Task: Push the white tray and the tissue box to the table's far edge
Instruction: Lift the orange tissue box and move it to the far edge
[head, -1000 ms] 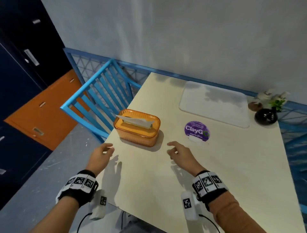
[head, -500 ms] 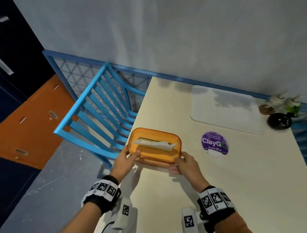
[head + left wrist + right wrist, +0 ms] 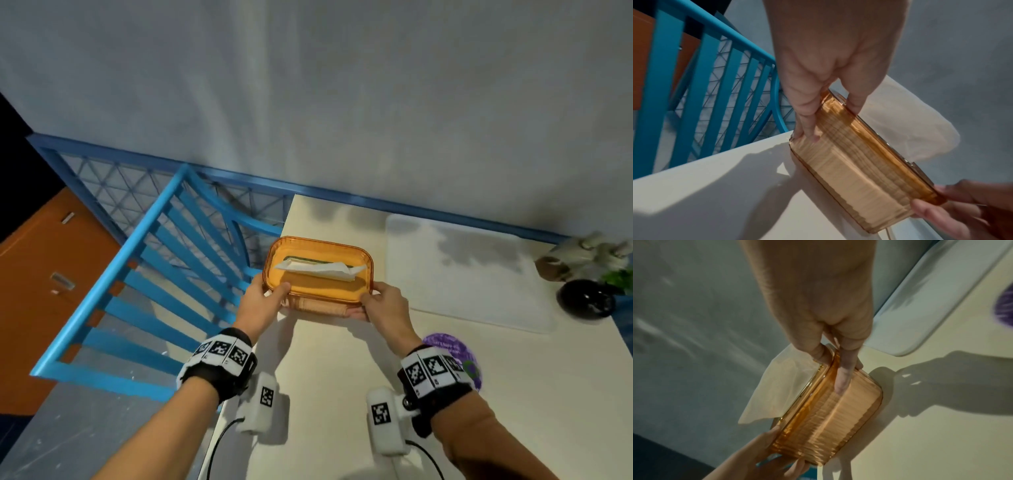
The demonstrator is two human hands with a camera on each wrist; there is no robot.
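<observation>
The orange see-through tissue box (image 3: pixel 318 274), with a white tissue (image 3: pixel 322 269) sticking out of its top, is near the table's left edge, left of the white tray (image 3: pixel 472 274). The tray lies flat against the far edge, by the wall. My left hand (image 3: pixel 265 301) grips the box's left end, thumb on the rim and fingers (image 3: pixel 807 123) down the ribbed side. My right hand (image 3: pixel 383 301) grips the right end the same way, fingers (image 3: pixel 842 379) on the side wall. Whether the box (image 3: pixel 828 423) rests on the table or is slightly lifted is unclear.
A purple round sticker (image 3: pixel 452 346) lies on the cream table (image 3: pixel 342 394), partly hidden by my right wrist. A black vase with a plant (image 3: pixel 582 299) stands at the far right corner. A blue slatted chair (image 3: pixel 164 274) is close to the table's left side.
My hands went from hovering in front of the box to gripping its two ends. The box has moved away from me toward the wall and is now beside the tray.
</observation>
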